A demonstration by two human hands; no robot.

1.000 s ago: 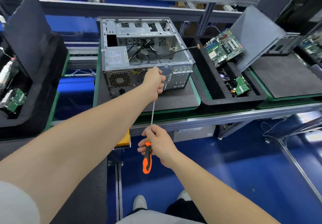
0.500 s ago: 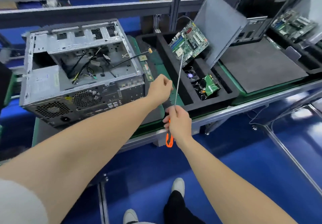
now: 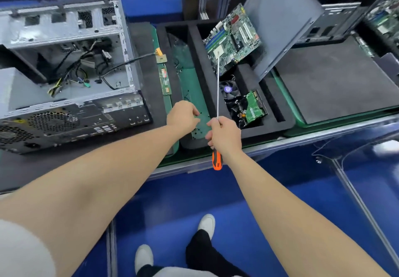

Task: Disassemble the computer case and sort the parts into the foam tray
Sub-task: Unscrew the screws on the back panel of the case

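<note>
Swinging away from the computer case (image 3: 64,78), you are bringing your pinched left hand (image 3: 183,116) over the foam tray (image 3: 200,61); your right hand (image 3: 224,135) is clamping the screwdriver (image 3: 217,91); likely depositing a screw.

The workbench (image 3: 269,145) has a metal front edge. On it lies a dark mat (image 3: 149,65), and the open computer case (image 3: 64,78) stands on this mat. Right of the case sits the black foam tray (image 3: 278,123). Further right of the case lies a flat dark pad (image 3: 332,82) on a green base.
</note>
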